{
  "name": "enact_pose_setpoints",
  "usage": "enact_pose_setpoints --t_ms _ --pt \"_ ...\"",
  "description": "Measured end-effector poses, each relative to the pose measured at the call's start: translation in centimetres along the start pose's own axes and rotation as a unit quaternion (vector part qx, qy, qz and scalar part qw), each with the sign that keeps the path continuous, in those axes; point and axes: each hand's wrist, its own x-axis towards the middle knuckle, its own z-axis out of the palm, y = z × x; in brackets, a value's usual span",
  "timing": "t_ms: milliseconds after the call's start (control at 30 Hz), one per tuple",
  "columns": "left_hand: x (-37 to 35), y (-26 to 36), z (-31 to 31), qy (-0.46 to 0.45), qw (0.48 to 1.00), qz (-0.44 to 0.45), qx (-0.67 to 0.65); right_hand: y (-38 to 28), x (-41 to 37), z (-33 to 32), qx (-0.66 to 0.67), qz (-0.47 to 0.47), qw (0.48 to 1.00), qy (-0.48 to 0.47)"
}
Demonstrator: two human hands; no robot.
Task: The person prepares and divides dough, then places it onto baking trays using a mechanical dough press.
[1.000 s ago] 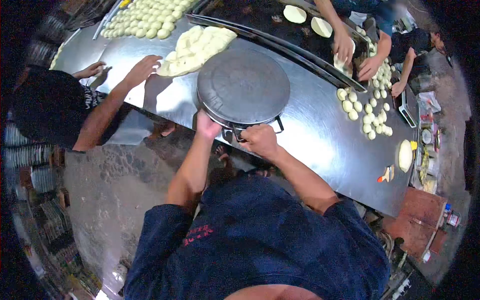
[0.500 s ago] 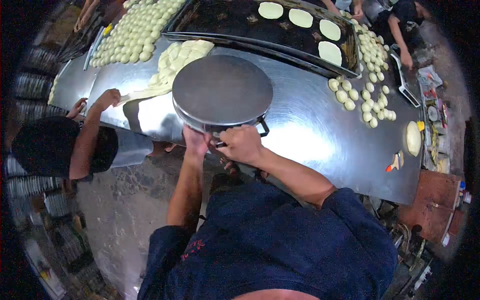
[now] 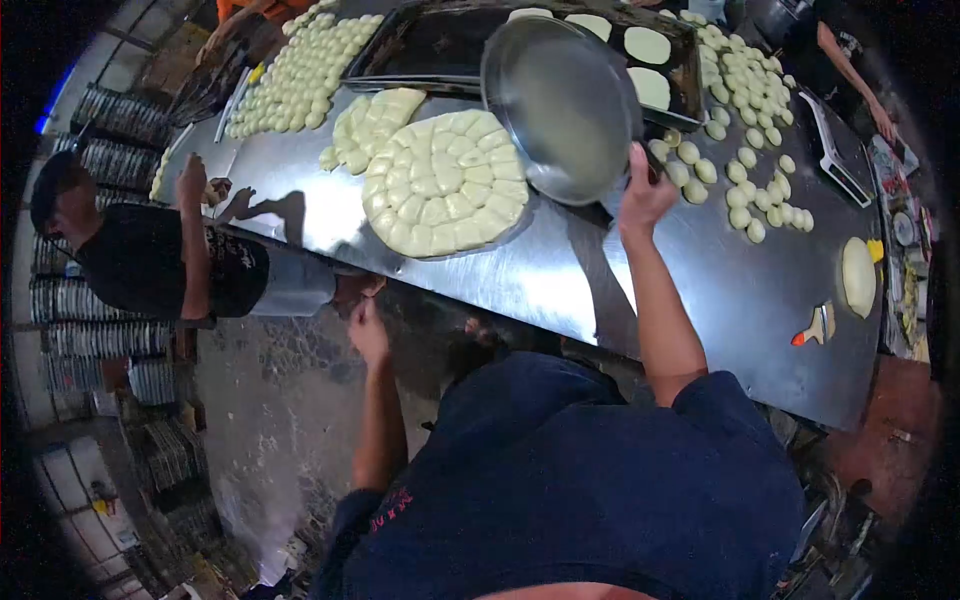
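Note:
My right hand (image 3: pixel 643 196) grips the handle of a round metal pan (image 3: pixel 562 105), lifted and tilted over the steel table (image 3: pixel 720 290). A round slab of joined dough buns (image 3: pixel 446 182) lies on the table to the pan's left. My left hand (image 3: pixel 367 330) hangs off the near table edge, fingers loosely curled, holding nothing. A second slab of buns (image 3: pixel 372 122) lies beyond the first.
Rows of dough balls (image 3: pixel 295 75) lie far left; loose balls (image 3: pixel 745 190) to the right. A dark tray (image 3: pixel 430 50) holds flat dough discs (image 3: pixel 647 45). A person in black (image 3: pixel 175 265) stands at the left. One dough lump (image 3: pixel 858 276) and a scraper (image 3: pixel 818 327) lie right.
The upturned pan has been lifted off and swung right by my right hand, uncovering the round slab of buns. My left hand let go and dropped below the table edge.

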Motion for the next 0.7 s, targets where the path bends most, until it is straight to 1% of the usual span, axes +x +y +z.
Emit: enact_pose_setpoints --t_ms 33,67,100,133,167,200,233,267,333,367,400,467,500,533,567,600,633,667,700 --pt "-1.9 0.0 -0.4 -0.001 1.000 0.004 -0.004 0.3 -0.6 -1.8 0.010 0.020 0.999 0.032" --pt "-4.1 0.4 -0.4 -0.025 0.997 -0.050 -0.059 1.1 -1.4 -3.7 0.022 0.039 0.997 0.062" --pt "-5.9 0.3 -0.7 -0.049 0.987 -0.105 -0.114 1.7 -2.5 -5.7 0.048 0.091 0.991 0.089" --pt "-6.8 -0.8 -0.9 -0.050 0.986 -0.102 -0.119 1.7 -3.5 -7.7 0.075 0.145 0.980 0.116" --pt "-7.1 -2.6 -0.6 -0.096 0.982 -0.064 -0.151 0.8 -4.2 -9.8 0.072 0.160 0.975 0.138" --pt "-7.5 -2.9 -0.4 -0.144 0.973 -0.025 -0.180 -1.1 -4.9 -11.4 0.069 0.174 0.968 0.164" --pt "-7.9 -3.3 0.1 -0.155 0.979 0.002 -0.133 -3.2 -5.4 -13.2 0.059 0.192 0.960 0.197" --pt "-8.9 -2.2 0.5 -0.166 0.977 0.010 -0.132 -2.9 -5.7 -15.7 0.098 0.228 0.945 0.213" --pt "-11.2 1.1 0.7 -0.245 0.956 0.007 -0.160 -5.7 -6.8 -19.9 0.093 0.268 0.933 0.220" --pt "-11.4 1.5 1.4 -0.282 0.951 0.008 -0.128 -7.2 -7.4 -21.6 0.093 0.293 0.922 0.233" --pt "-11.5 2.3 2.3 -0.305 0.944 0.019 -0.126 -7.8 -8.1 -23.2 0.099 0.321 0.907 0.254" --pt "-13.5 2.7 3.8 -0.366 0.915 0.027 -0.169 -8.0 -9.8 -27.1 0.149 0.398 0.851 0.309" --pt "-15.4 4.2 4.4 -0.363 0.916 0.018 -0.170 -7.3 -10.6 -29.1 0.135 0.436 0.825 0.334" --pt "-17.4 6.1 5.1 -0.364 0.918 0.025 -0.155 -6.3 -11.9 -31.2 0.160 0.457 0.818 0.311" --pt "-18.9 7.0 6.3 -0.384 0.910 0.027 -0.153 -5.0 -13.0 -32.7 0.125 0.488 0.802 0.321" --pt "-20.1 8.1 7.6 -0.406 0.901 0.037 -0.147 -4.5 -13.7 -33.7 0.104 0.523 0.789 0.304" --pt "-21.5 9.5 9.0 -0.423 0.896 0.040 -0.131 -4.0 -15.0 -34.0 0.081 0.473 0.841 0.250" --pt "-22.4 10.4 10.8 -0.427 0.897 0.064 -0.095 -3.5 -15.8 -34.9 0.094 0.501 0.834 0.210" --pt "-23.0 10.4 13.3 -0.407 0.902 0.128 -0.071 -4.7 -16.2 -34.1 0.060 0.482 0.849 0.210"
